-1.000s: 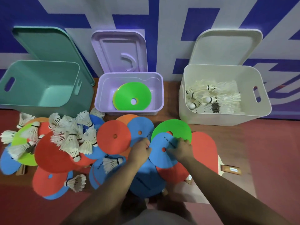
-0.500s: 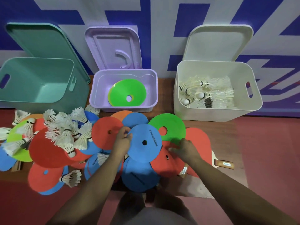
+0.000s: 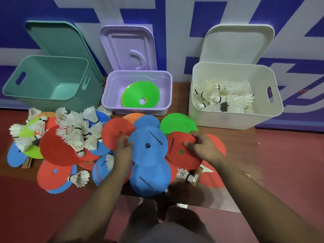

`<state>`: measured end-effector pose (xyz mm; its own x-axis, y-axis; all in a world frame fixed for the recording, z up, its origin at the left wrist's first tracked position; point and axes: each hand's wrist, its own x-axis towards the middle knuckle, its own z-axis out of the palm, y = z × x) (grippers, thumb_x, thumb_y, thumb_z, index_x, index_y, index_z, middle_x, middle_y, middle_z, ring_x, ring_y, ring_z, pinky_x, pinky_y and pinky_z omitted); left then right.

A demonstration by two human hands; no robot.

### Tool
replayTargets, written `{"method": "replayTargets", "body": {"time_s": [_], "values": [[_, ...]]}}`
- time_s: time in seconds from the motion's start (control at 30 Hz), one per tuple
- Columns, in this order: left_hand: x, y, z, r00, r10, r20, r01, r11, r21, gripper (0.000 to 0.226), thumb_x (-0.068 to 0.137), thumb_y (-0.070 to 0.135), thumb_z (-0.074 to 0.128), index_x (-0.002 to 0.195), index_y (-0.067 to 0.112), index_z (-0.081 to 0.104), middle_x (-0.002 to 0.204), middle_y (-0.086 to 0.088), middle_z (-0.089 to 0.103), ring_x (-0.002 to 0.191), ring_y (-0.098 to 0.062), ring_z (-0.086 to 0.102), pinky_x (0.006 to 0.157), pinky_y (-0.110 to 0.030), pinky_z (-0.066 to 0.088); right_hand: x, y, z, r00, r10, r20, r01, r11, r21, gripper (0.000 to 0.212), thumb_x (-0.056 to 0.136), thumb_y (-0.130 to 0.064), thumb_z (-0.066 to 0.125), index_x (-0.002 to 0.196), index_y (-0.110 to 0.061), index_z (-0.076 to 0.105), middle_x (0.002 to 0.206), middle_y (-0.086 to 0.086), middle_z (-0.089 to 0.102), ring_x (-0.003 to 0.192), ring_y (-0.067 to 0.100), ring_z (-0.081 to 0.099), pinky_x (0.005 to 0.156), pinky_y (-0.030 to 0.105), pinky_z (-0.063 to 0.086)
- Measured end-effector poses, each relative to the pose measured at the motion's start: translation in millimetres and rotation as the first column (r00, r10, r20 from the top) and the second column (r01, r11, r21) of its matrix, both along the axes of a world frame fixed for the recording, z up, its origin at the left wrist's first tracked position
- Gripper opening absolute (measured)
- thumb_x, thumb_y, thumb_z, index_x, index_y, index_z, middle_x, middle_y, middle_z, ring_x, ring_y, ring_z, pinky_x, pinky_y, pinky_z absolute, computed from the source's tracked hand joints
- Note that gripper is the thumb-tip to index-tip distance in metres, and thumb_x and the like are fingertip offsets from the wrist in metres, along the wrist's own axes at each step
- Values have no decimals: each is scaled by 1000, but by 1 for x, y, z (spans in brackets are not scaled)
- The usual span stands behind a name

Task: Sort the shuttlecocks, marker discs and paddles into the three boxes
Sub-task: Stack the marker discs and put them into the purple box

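Observation:
My left hand (image 3: 123,150) pinches the left edge of a blue marker disc (image 3: 148,146) lifted over the pile. My right hand (image 3: 204,146) grips the top edge of a red marker disc (image 3: 182,155) just right of it. More red, blue, green and orange discs overlap on the wooden board, with a green disc (image 3: 177,124) behind. A heap of white shuttlecocks (image 3: 78,132) lies on the discs at the left. A paddle handle (image 3: 196,178) shows under the discs. The purple box (image 3: 112,95) holds green discs, the white box (image 3: 228,118) holds shuttlecocks, and the teal box (image 3: 52,79) looks bare inside.
The three box lids lean against the blue and white wall behind. The wooden board (image 3: 242,137) lies on a red floor. A lone shuttlecock (image 3: 78,178) rests at the front left. My knees show at the bottom centre.
My left hand has lifted the blue disc toward the middle. My right hand has moved onto the red disc and taken hold of its edge.

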<state>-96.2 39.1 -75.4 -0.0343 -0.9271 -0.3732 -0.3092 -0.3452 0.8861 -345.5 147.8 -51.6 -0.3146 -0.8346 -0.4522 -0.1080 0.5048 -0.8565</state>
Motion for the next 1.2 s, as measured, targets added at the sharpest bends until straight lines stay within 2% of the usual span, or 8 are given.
{"method": "replayTargets", "body": {"time_s": [0.27,0.47,0.53,0.6,0.73,0.83,0.93,1.2], "values": [[15,-2,29,999,-32,-31,32,999,10,16,96,10,52,89,24,55,82,0,58,73,-19,53,65,-34,43,29,-32,20,867,-138,479,188,980,-58,37,76,-16,74,107,3,66,102,25,70,86,32,65,83,46,52],[18,-2,36,919,-13,-393,103,972,209,16,97,3,49,90,13,58,84,-4,68,72,-19,64,60,-27,53,79,-45,-6,862,-237,447,200,971,129,24,83,-8,72,98,-10,53,84,15,68,67,25,65,63,36,55],[21,-10,37,947,-56,-315,130,967,219,17,100,12,48,91,15,62,86,-2,67,77,-19,62,64,-28,51,89,-48,-14,835,-279,474,222,960,174,29,83,-1,71,104,-8,52,88,17,69,67,25,67,61,36,59],[30,-25,31,978,-209,-20,210,971,111,19,99,29,50,94,18,65,90,1,67,84,-16,60,74,-30,50,96,-54,-21,836,-284,470,239,959,154,29,83,4,67,110,0,58,95,18,72,72,26,70,65,35,60],[55,-75,13,790,-234,567,359,926,-119,41,85,34,65,117,8,60,117,-19,56,111,-37,53,98,-40,42,110,-77,-28,822,-355,445,342,933,114,23,86,9,61,105,-5,63,91,11,72,71,17,70,62,30,58],[66,-101,1,707,-365,606,391,915,95,69,85,38,69,137,5,39,129,-26,45,117,-42,51,97,-43,44,123,-100,-35,809,-403,429,389,913,122,24,86,7,62,103,-10,64,95,12,72,81,26,67,76,45,59],[70,-111,-16,673,-358,647,436,899,45,66,83,38,71,128,-1,42,122,-29,50,113,-44,52,92,-45,44,133,-116,-43,785,-451,426,425,891,160,21,86,4,61,99,-12,64,94,14,70,83,28,64,81,55,56],[81,-125,-23,838,-354,416,432,895,-109,44,88,6,56,130,6,44,125,-16,57,114,-34,55,92,-43,47,146,-130,-46,674,-475,566,472,866,164,28,88,5,57,113,-6,61,104,17,70,89,29,67,89,50,54]]}}
